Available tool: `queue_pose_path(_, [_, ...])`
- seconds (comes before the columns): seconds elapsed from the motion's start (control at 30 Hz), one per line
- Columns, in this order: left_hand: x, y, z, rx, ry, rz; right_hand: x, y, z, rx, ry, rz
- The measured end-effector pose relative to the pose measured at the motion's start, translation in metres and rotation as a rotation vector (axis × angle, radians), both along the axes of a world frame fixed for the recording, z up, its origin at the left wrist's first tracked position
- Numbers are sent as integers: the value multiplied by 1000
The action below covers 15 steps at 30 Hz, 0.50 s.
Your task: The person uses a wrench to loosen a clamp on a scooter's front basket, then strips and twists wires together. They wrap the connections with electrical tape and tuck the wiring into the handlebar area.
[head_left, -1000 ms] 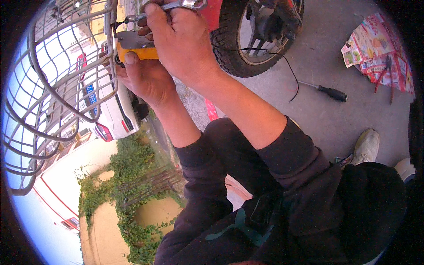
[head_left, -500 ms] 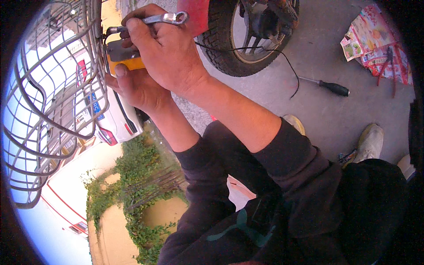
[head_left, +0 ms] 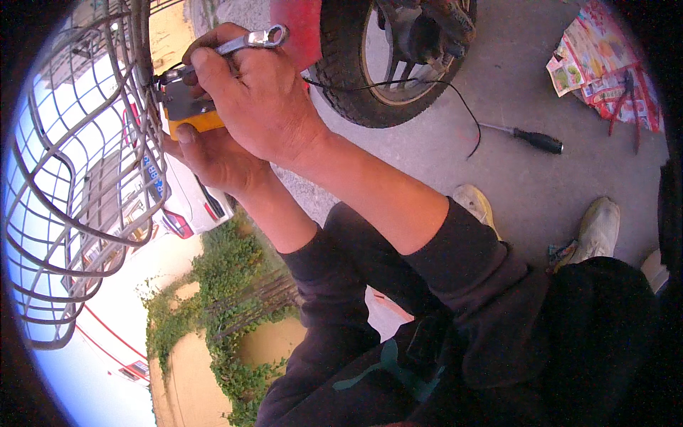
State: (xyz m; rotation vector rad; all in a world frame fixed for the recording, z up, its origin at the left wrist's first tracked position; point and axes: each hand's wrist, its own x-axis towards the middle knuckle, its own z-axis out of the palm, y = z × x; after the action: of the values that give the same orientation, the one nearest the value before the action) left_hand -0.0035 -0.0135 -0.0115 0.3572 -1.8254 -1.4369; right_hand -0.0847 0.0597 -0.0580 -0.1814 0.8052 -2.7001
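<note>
My right hand (head_left: pixel 263 103) is closed round a silver ring spanner (head_left: pixel 242 44), whose free ring end sticks out above the knuckles. The spanner's other end reaches a dark fitting (head_left: pixel 167 77) beside the wire basket (head_left: pixel 85 269); the exact contact is too small to make out. Just below, my left hand (head_left: pixel 220 158) grips a yellow-and-dark block-shaped part (head_left: pixel 196 124) from underneath, thumb against its yellow edge. The fingers behind this part are hidden. A thin black cable (head_left: pixel 398 81) runs from near my right hand across the wheel.
A wheel with a knobbly tyre (head_left: pixel 341 78) stands beside a red panel (head_left: pixel 297 32). On the grey floor lie a black-handled screwdriver (head_left: pixel 538 141), printed paper sheets (head_left: pixel 590 53) and red-handled pliers (head_left: pixel 627 103). A white car (head_left: pixel 192 196) stands beyond the basket.
Both hands, with the spanner and the yellow-and-dark part, sit slightly further left and lower in the picture. The surroundings have shifted a little too. Both grips are kept.
</note>
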Motion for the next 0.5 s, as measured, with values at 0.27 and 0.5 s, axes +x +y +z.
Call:
queue_pose_path(0.27, [-11, 13, -4, -181, -53, 112, -6, 7, 1, 41, 163, -223])
queue_pose_path(0.5, [-11, 14, -8, -198, -76, 161, 0, 2, -10, -18, 451, -347])
